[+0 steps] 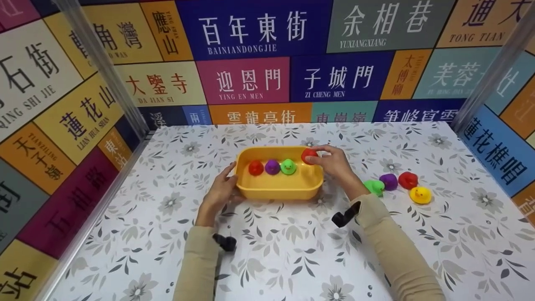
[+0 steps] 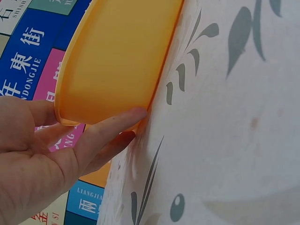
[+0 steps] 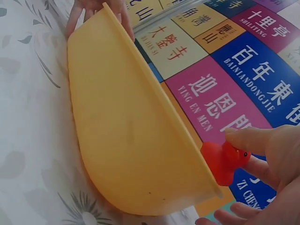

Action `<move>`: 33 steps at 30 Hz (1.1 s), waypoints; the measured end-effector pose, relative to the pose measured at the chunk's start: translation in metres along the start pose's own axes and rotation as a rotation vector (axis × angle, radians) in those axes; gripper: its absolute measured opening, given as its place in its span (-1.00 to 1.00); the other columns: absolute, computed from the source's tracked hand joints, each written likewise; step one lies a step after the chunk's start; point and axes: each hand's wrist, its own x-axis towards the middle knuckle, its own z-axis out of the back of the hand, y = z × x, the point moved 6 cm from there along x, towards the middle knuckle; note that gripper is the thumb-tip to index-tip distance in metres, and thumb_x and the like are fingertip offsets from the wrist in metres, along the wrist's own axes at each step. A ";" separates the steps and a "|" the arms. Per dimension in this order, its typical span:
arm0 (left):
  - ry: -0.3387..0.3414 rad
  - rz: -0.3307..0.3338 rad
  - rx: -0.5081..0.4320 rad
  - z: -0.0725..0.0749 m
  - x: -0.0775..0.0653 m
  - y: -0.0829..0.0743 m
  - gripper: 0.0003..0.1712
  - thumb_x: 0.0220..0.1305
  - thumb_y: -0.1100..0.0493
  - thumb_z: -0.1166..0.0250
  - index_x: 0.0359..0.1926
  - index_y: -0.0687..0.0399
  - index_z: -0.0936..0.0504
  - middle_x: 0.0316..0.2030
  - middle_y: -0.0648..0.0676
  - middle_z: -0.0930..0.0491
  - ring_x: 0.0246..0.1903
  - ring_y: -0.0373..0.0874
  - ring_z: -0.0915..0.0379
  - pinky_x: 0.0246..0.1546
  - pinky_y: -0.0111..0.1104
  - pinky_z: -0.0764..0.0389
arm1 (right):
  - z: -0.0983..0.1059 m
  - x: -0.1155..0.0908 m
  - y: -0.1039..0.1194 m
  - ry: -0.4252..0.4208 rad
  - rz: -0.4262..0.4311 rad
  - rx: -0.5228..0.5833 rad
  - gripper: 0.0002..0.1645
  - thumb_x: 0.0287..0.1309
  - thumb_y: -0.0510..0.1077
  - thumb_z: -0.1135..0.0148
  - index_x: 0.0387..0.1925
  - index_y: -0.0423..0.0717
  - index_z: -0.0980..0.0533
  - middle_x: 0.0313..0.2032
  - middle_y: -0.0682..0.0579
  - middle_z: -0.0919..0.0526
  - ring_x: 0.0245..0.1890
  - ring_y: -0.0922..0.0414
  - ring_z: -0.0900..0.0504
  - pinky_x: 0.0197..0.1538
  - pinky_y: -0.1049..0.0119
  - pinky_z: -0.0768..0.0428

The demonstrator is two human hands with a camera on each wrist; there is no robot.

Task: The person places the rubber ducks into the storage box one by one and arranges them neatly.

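Observation:
A yellow plastic basin (image 1: pixel 280 193) stands on the table, holding a red duck (image 1: pixel 256 167), a purple duck (image 1: pixel 272 167) and a green duck (image 1: pixel 288 167) in a row. At its left end my left hand (image 1: pixel 221 188) touches the outside wall; in the left wrist view the thumb lies at the rim and the fingers (image 2: pixel 110 126) along the wall. My right hand (image 1: pixel 334 162) pinches another red rubber duck (image 3: pixel 220 161) between thumb and fingers, at the basin's right rim. Its other fingers hang loose in the right wrist view.
To the right of the basin lie a green duck (image 1: pixel 375 187), a purple duck (image 1: pixel 388 182), a red duck (image 1: pixel 408 180) and a yellow duck (image 1: pixel 420 195). A floral cloth (image 1: pixel 276 259) covers the table. Panels with printed signs (image 1: pixel 250 29) rise at the back and sides.

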 end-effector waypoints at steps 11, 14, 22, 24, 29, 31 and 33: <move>-0.007 0.012 0.026 0.001 0.000 -0.001 -0.35 0.55 0.13 0.06 0.58 -0.26 -0.07 0.09 0.38 -0.58 -0.31 0.00 -0.68 -0.19 -0.15 -0.76 | -0.015 0.011 -0.002 0.000 -0.048 -0.078 -0.49 0.08 -0.04 -0.51 0.07 -0.08 -0.62 0.24 -0.10 -0.56 0.21 0.02 -0.49 0.30 0.20 -0.56; -0.003 0.011 0.013 0.001 0.000 -0.001 -0.35 0.56 0.14 0.06 0.58 -0.25 -0.08 0.11 0.38 -0.56 -0.30 0.01 -0.68 -0.20 -0.13 -0.77 | -0.016 0.014 -0.003 -0.006 -0.055 -0.102 -0.49 0.05 -0.02 -0.54 0.04 -0.07 -0.63 0.20 -0.09 -0.57 0.14 0.03 -0.51 0.24 0.23 -0.60; 0.005 0.015 0.001 0.000 -0.002 -0.001 -0.36 0.57 0.15 0.07 0.58 -0.24 -0.08 0.20 0.36 -0.51 -0.20 0.02 -0.70 -0.17 -0.08 -0.77 | -0.018 0.021 -0.007 -0.036 -0.020 -0.146 -0.52 0.00 0.00 -0.57 -0.03 -0.10 -0.68 0.08 -0.08 -0.66 0.02 0.08 -0.56 0.12 0.29 -0.66; 0.005 0.011 -0.006 0.001 -0.001 -0.001 -0.36 0.57 0.15 0.07 0.58 -0.24 -0.08 0.19 0.37 -0.52 -0.21 0.03 -0.69 -0.16 -0.08 -0.76 | -0.019 0.022 -0.007 -0.034 -0.008 -0.159 -0.53 0.02 -0.01 -0.55 -0.04 -0.11 -0.68 0.06 -0.08 -0.68 0.01 0.07 -0.57 0.14 0.27 -0.66; 0.002 0.015 -0.010 0.001 -0.001 0.000 -0.35 0.56 0.15 0.07 0.58 -0.25 -0.07 0.16 0.37 -0.54 -0.28 0.02 -0.68 -0.17 -0.09 -0.76 | -0.022 0.022 -0.004 -0.049 0.034 -0.235 -0.57 0.01 0.02 -0.56 -0.09 -0.07 -0.73 -0.06 -0.04 -0.75 -0.12 0.11 -0.61 -0.07 0.36 -0.66; 0.002 0.018 -0.008 0.001 0.000 0.000 -0.35 0.56 0.15 0.06 0.58 -0.26 -0.08 0.17 0.37 -0.54 -0.28 0.02 -0.68 -0.16 -0.10 -0.76 | -0.022 0.021 -0.004 -0.057 0.045 -0.272 -0.58 0.00 0.03 -0.57 -0.11 -0.06 -0.74 -0.10 -0.03 -0.76 -0.17 0.12 -0.61 -0.14 0.39 -0.62; 0.003 0.021 -0.004 0.001 0.001 0.000 -0.35 0.56 0.15 0.06 0.58 -0.26 -0.08 0.18 0.37 -0.54 -0.27 0.02 -0.68 -0.15 -0.11 -0.76 | -0.022 0.021 -0.004 -0.064 0.048 -0.305 -0.59 -0.01 0.04 -0.57 -0.13 -0.05 -0.74 -0.11 -0.03 -0.76 -0.17 0.12 -0.62 -0.13 0.36 -0.63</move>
